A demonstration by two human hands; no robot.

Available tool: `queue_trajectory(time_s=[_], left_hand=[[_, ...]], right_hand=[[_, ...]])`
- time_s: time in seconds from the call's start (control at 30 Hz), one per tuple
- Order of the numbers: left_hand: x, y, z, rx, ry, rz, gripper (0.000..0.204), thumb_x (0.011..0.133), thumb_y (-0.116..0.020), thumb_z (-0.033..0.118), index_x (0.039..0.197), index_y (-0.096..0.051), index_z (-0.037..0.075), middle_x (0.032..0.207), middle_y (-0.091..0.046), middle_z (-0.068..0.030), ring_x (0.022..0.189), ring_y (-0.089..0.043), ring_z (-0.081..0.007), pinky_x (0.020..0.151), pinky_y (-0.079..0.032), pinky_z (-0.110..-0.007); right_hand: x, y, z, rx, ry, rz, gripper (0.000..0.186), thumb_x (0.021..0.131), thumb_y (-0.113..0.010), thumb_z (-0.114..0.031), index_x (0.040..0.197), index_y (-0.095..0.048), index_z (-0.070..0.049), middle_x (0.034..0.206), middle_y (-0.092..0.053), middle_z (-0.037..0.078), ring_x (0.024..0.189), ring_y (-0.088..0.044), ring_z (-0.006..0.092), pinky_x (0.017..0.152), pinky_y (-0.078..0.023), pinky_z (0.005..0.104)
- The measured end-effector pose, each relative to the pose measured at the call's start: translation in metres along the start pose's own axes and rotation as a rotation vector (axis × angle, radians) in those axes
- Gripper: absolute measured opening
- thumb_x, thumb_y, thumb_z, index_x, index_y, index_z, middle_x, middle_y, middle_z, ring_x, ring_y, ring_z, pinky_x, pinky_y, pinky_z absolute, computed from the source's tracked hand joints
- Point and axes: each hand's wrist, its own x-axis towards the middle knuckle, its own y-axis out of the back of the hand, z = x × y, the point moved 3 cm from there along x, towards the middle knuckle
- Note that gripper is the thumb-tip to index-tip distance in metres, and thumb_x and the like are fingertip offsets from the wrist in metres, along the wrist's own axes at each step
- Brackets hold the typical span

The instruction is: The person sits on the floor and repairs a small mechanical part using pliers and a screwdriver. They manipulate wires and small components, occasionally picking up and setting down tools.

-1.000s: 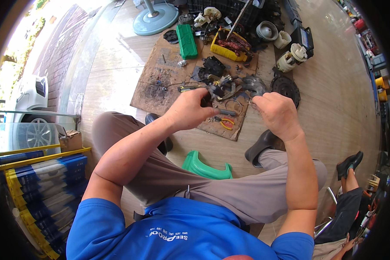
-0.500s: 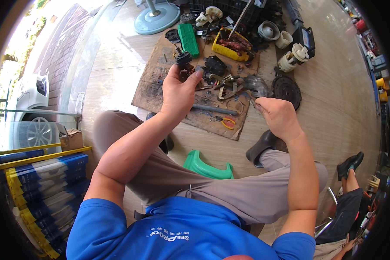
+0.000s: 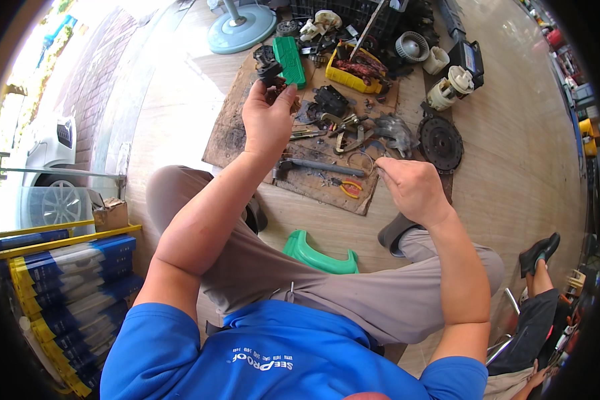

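My left hand (image 3: 268, 120) is closed around a black motor part (image 3: 267, 69) with reddish-brown, coil-like material at its lower end. It is held up over the far left of a stained cardboard sheet (image 3: 230, 137). Lower and to the right, my right hand (image 3: 415, 190) has thumb and forefinger pinched together. Whatever is between those fingertips is too small to make out. They are beside a thin wire ring (image 3: 361, 162) on the cardboard. Near that ring are a hammer (image 3: 323, 167), yellow-handled pliers (image 3: 351, 189), a metal puller-like tool (image 3: 348, 133) and a grey glove (image 3: 397, 133).
Beyond my hands stand a green case (image 3: 289, 61) and a yellow container (image 3: 353, 80) with reddish scrap. A black disc (image 3: 441, 143) and a white pump-like part (image 3: 451, 88) are at right. A green plastic stool (image 3: 320, 253) sits between my legs. Another person's leg (image 3: 533, 320) shows at far right.
My left hand has moved slightly left and away from me, and the motor part is tilted differently. The right hand has shifted left and a little nearer, toward the wire ring.
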Motion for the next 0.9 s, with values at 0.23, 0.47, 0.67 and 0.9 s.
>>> queue_trajectory(time_s=[0.23,0.47,0.67,0.9], left_hand=[[0.008,-0.001,0.016,-0.348,0.254,0.019,0.014,0.106,-0.054,0.009,0.116,-0.052,0.000,0.104,-0.065,-0.0166,0.089,-0.070,-0.0330,0.085,-0.063,-0.051],[0.012,0.002,0.022,-0.402,0.271,0.059,0.014,0.107,-0.051,0.010,0.116,-0.050,-0.002,0.102,-0.064,-0.0181,0.095,-0.069,-0.0345,0.088,-0.062,-0.053],[0.026,0.017,0.019,-0.435,0.247,0.070,0.015,0.108,-0.050,0.012,0.113,-0.049,-0.003,0.104,-0.063,-0.0192,0.097,-0.068,-0.0353,0.091,-0.062,-0.054],[0.010,0.016,0.031,-0.501,0.339,-0.033,0.019,0.109,-0.047,0.013,0.118,-0.046,-0.003,0.109,-0.062,-0.0197,0.103,-0.067,-0.0359,0.096,-0.059,-0.058]], right_hand=[[-0.001,-0.003,0.011,-0.019,0.030,0.137,0.012,0.092,-0.064,-0.007,0.102,-0.068,-0.003,0.077,-0.068,0.018,0.073,-0.070,0.0343,0.062,-0.055,0.0410],[0.002,-0.004,0.007,0.011,0.068,0.137,0.015,0.091,-0.065,-0.005,0.105,-0.069,-0.001,0.081,-0.070,0.018,0.074,-0.070,0.0340,0.063,-0.055,0.0402],[0.003,-0.003,0.011,0.016,0.025,0.144,0.017,0.091,-0.065,-0.005,0.107,-0.069,-0.002,0.081,-0.070,0.017,0.075,-0.070,0.0349,0.064,-0.055,0.0406],[-0.006,-0.003,0.046,-0.076,-0.057,0.168,0.017,0.092,-0.066,-0.007,0.107,-0.070,-0.004,0.087,-0.071,0.016,0.081,-0.069,0.0352,0.070,-0.056,0.0413]])
